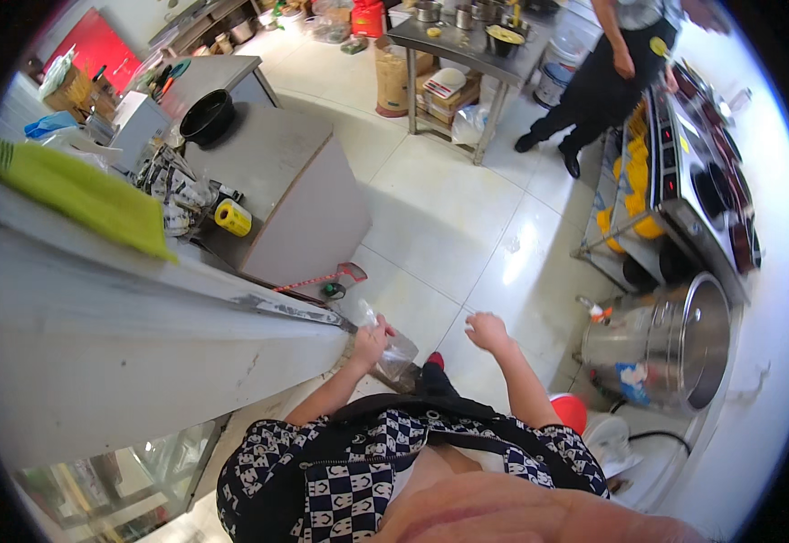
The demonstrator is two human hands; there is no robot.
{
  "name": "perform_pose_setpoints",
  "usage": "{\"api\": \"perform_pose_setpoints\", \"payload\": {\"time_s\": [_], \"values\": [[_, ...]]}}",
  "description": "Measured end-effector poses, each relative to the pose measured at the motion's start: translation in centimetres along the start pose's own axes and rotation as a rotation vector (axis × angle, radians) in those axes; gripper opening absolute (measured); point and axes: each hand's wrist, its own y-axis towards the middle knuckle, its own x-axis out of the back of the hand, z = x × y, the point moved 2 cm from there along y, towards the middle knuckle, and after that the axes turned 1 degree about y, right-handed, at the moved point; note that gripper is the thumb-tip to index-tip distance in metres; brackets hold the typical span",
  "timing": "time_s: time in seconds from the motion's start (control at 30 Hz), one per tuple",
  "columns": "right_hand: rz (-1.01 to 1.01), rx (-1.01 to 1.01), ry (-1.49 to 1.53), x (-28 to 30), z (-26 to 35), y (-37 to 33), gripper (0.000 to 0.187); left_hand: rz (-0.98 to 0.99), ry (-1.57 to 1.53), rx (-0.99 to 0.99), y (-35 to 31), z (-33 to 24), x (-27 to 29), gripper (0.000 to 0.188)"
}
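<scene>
My left hand (370, 344) is closed on a clear plastic bag (398, 356), which hangs beside the fingers. What the bag contains is too small to make out. My right hand (488, 332) hovers over the tiled floor, its fingers curled in and nothing visible in them. A gap of floor lies between the two hands. Closest to my left hand are the end of the white partition (304, 348) and a green bottle (333, 290) by the grey counter's foot.
A grey counter (299, 136) carries a black basin (208, 118) and a yellow roll (232, 218). To the right are a large steel pot (634, 339) and a cooker unit (684, 154). A person in dark trousers (566, 95) stands there. A steel table (458, 43) is farther back.
</scene>
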Motion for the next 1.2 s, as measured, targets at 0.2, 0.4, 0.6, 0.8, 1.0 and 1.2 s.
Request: {"api": "perform_pose_setpoints", "payload": {"time_s": [0.2,0.4,0.6,0.8,1.0,1.2], "values": [[-0.086,0.048,0.414,14.5,-1.8,16.8,0.020,-0.191,-0.358,0.097,10.5,-12.8,1.3,0.053],[-0.039,-0.133,0.168,17.1,-8.4,27.5,0.023,-0.221,-0.384,0.059,25.0,-20.8,2.8,0.055],[0.171,0.050,0.206,26.8,-8.1,34.7,0.024,-0.253,-0.278,0.001,40.1,-30.2,5.2,0.057],[-0.094,0.248,0.454,39.9,-5.5,50.6,0.019,-0.300,-0.256,-0.138,55.7,-37.5,8.9,0.056],[-0.076,0.652,0.583,50.4,2.2,72.4,0.048,-0.529,-0.319,-0.191,68.9,-42.8,13.8,0.053],[0.240,0.778,0.536,57.6,11.6,86.9,0.068,-0.665,-0.677,-0.059,78.5,-49.9,22.4,0.048]]}}
